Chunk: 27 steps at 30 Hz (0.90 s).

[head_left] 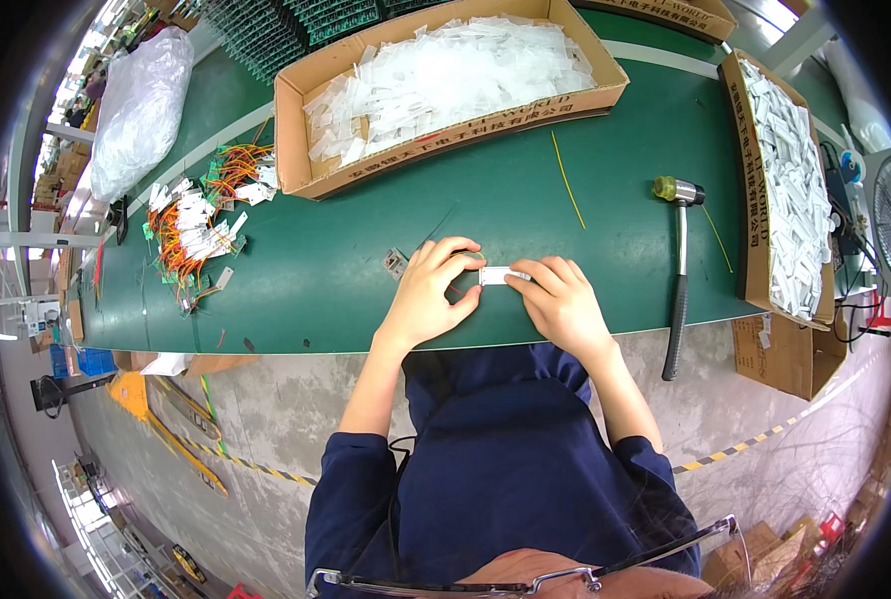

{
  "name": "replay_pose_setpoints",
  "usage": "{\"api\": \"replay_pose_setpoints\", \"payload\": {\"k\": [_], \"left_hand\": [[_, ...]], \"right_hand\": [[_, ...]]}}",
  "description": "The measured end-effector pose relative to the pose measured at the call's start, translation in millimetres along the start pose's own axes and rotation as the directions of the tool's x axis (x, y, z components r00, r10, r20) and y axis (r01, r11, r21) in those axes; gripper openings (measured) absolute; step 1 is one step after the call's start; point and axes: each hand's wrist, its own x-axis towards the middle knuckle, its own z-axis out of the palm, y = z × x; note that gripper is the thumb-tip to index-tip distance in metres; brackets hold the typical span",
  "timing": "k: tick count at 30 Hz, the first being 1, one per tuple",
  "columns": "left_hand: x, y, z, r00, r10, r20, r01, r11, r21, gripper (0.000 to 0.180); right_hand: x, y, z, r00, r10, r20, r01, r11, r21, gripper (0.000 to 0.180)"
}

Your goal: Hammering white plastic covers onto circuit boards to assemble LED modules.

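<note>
Near the front edge of the green table, a small flat white rectangular piece (495, 276) is between my two hands. My left hand (431, 292) pinches its left end between thumb and fingertips, with a gap between palm and thumb. At its right end, the fingers and thumb of my right hand (563, 303) close on it. A small greyish metal-looking part (395, 263) lies just left of my left hand. Whether anything sits inside the white piece is too small to tell.
A cardboard box (445, 138) of clear plastic pieces stands behind my hands. On the right are a hammer (680, 270), its handle overhanging the edge, and a box (753, 190) of white pieces. Wired circuit boards (194, 232) lie left. A thin yellow wire (568, 180) rests mid-table.
</note>
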Motion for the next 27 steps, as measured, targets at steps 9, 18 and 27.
{"api": "replay_pose_setpoints", "payload": {"k": [9, 18, 27], "left_hand": [[-2.8, 3.2, 4.2, 0.998, -0.048, -0.042, 0.048, 0.999, 0.011, 0.026], [-3.2, -4.0, 1.9, 1.000, 0.002, -0.018, -0.002, 1.000, -0.002, 0.029], [-3.0, -1.5, -0.4, 0.999, -0.033, -0.001, 0.033, 0.999, -0.009, 0.033]], "right_hand": [[1.6, -0.9, 0.0, 1.000, -0.007, -0.005, 0.007, 1.000, -0.015, 0.028], [1.5, -0.2, -0.1, 1.000, 0.003, -0.012, -0.003, 1.000, -0.002, 0.026], [1.3, -0.5, -0.1, 1.000, 0.006, -0.008, -0.006, 1.000, -0.003, 0.027]]}}
